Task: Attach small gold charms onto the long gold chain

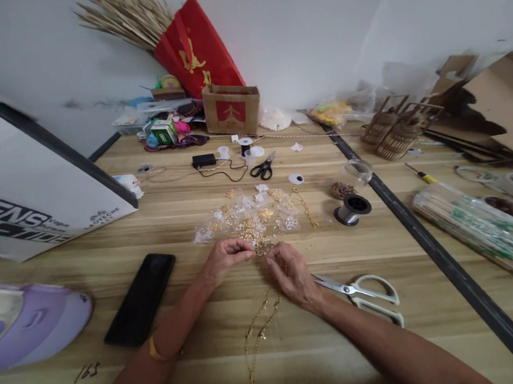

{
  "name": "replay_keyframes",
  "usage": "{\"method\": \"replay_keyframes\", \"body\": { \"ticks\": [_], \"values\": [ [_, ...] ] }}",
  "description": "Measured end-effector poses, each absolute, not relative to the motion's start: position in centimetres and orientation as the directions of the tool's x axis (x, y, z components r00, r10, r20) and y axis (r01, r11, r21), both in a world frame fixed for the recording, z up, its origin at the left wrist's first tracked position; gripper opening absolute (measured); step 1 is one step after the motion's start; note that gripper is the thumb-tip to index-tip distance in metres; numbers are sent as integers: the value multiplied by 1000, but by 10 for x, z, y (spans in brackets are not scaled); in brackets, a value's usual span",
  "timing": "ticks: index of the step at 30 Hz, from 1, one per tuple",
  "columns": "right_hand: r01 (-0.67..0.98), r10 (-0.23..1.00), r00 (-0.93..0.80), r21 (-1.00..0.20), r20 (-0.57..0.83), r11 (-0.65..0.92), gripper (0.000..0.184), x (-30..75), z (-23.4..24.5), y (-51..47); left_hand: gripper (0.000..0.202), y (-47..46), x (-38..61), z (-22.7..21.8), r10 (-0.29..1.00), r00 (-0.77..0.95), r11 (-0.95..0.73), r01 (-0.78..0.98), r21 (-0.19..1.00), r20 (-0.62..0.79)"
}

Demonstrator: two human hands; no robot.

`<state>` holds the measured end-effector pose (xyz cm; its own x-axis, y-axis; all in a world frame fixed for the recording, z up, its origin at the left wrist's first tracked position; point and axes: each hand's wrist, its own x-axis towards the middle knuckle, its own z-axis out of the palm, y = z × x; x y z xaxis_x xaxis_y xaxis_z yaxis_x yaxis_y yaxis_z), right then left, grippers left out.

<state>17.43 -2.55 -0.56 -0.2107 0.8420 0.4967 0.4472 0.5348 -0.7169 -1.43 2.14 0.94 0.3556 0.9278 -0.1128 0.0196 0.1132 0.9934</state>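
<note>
My left hand (229, 259) is closed in a pinch at the near edge of a pile of small gold and silver jewelry findings (253, 226), some in clear bags. Whatever lies between its fingertips is too small to make out. Beside it, my right hand (291, 274) has its fingers curled together, and what they hold is hidden. A gold chain (262, 335) lies in a narrow loop on the table, its upper end close below my right fingers. White-handled scissors (363, 294) rest right of my right wrist, blades partly behind it.
A black phone (140, 299) and a purple iron-like appliance (36, 322) lie left. Beyond the pile are black scissors (263, 167) and a shorter gold chain (304, 208). A wire spool (352, 209) stands right, near a black strip (427, 241). A white box (40, 184) stands left.
</note>
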Motion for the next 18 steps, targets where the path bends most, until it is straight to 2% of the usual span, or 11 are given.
{"method": "replay_keyframes", "body": {
  "ticks": [8, 18],
  "values": [
    [437, 820, -216, -698, 530, 567, 10, 173, -3, -27, 20, 20, -13, 6, 906, 407, 134, -9, 991, -118],
    [435, 774, -263, -646, 575, 628, 9, 175, 3, -28, 23, 20, -13, 9, 894, 438, 72, 61, 996, -91]
  ]
}}
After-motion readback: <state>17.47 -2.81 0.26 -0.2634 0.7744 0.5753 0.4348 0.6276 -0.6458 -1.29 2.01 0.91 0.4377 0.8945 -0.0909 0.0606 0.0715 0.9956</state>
